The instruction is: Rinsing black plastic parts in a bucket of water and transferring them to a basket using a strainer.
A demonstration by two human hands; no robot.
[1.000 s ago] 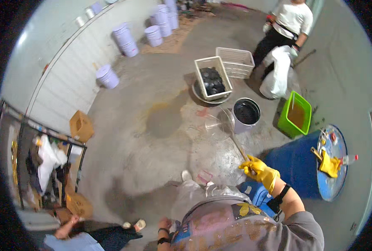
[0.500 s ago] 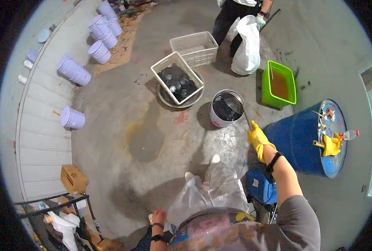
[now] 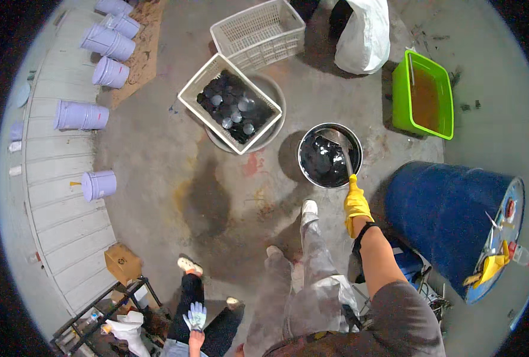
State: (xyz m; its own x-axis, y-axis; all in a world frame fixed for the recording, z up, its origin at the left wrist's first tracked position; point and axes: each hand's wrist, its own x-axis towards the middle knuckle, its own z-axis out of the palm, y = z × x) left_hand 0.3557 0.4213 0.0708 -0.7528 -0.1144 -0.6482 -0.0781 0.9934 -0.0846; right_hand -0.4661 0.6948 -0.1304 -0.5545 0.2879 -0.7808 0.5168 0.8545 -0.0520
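My right hand, in a yellow rubber glove, is closed around the long handle of a metal skimmer. The skimmer's broad round head lies inside a metal-rimmed bucket, against shiny black pieces that look wet. At the lower edge, beside my left trouser leg, only a sliver of skin that seems to be my left hand shows; its fingers are hidden. Left of the bucket, a white slotted crate sits tilted across a round grey basin, holding black and some shiny round pieces.
Behind stand another white crate and a white sack. On the right are a green tub of brown liquid and a blue drum. Lilac buckets line the left wall. A person with a gloved hand is at lower left.
My gloved right hand and the skimmer have shifted, bringing its head deeper into the bucket. The view has tilted down, and a person has appeared at lower left.
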